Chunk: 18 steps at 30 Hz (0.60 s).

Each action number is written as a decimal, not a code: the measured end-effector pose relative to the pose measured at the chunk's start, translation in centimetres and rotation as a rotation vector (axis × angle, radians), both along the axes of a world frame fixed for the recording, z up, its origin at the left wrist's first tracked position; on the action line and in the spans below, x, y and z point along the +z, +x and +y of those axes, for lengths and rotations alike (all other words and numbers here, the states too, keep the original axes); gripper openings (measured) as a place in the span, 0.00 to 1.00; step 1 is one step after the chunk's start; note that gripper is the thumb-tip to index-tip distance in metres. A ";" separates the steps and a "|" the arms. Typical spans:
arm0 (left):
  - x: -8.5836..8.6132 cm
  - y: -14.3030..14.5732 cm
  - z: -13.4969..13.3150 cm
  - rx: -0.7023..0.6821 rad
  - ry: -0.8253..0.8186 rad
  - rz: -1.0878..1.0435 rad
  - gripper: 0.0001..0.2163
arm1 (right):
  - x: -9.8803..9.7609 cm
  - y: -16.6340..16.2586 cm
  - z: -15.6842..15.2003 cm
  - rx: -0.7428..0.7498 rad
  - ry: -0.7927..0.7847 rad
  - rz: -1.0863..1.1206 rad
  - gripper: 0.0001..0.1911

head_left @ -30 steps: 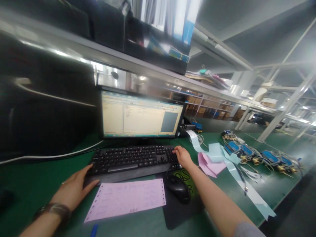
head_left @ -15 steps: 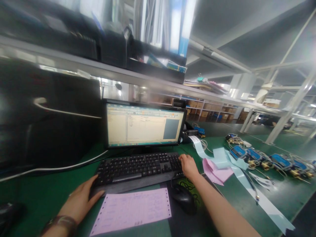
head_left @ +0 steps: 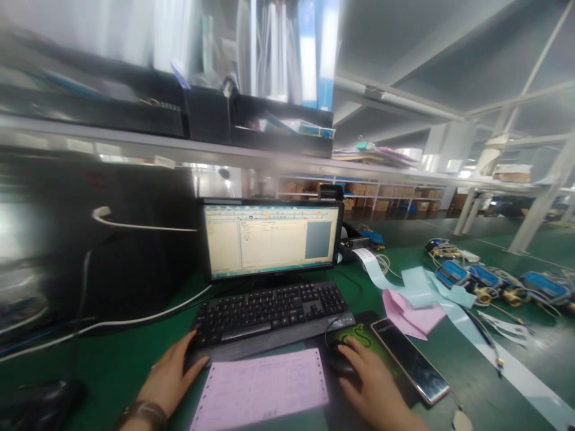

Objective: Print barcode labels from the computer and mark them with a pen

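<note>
My right hand [head_left: 371, 380] lies over a black computer mouse [head_left: 340, 362], its fingers curved round it on a black and green mouse pad [head_left: 359, 336]. At the left front corner of the black keyboard [head_left: 278, 311], my left hand [head_left: 173, 371] rests with thumb and fingers apart, touching the keyboard's edge. In front of the keyboard lies a pink printed form [head_left: 265, 386] with punched side margins. Behind it stands a monitor [head_left: 274, 236] showing a window with panes and a grey block; its text is too small to read.
A phone [head_left: 411, 359] lies right of the mouse. Beyond it are folded pink paper [head_left: 411, 314], pale blue label strips [head_left: 420, 287] and several blue devices [head_left: 453, 273] with brass fittings. A dark computer case [head_left: 144, 251] stands left; a shelf [head_left: 278, 160] with folders crosses above.
My right hand has moved from the keyboard's right end down onto the mouse, uncovering the phone. My left hand stays at the keyboard's left corner. The view has shifted slightly.
</note>
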<state>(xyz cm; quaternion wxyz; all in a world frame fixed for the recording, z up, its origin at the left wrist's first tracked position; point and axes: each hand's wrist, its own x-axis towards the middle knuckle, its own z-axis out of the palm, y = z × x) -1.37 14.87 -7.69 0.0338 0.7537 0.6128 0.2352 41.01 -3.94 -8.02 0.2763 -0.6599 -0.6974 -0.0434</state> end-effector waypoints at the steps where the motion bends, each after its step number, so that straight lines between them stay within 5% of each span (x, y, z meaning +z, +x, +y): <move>1: 0.0 0.0 0.0 0.003 0.002 -0.005 0.33 | 0.0 0.0 0.0 -0.004 0.009 -0.001 0.29; 18: 0.6 0.1 -0.3 0.025 0.014 -0.025 0.32 | 0.6 -0.1 -0.2 -0.031 0.014 -0.067 0.25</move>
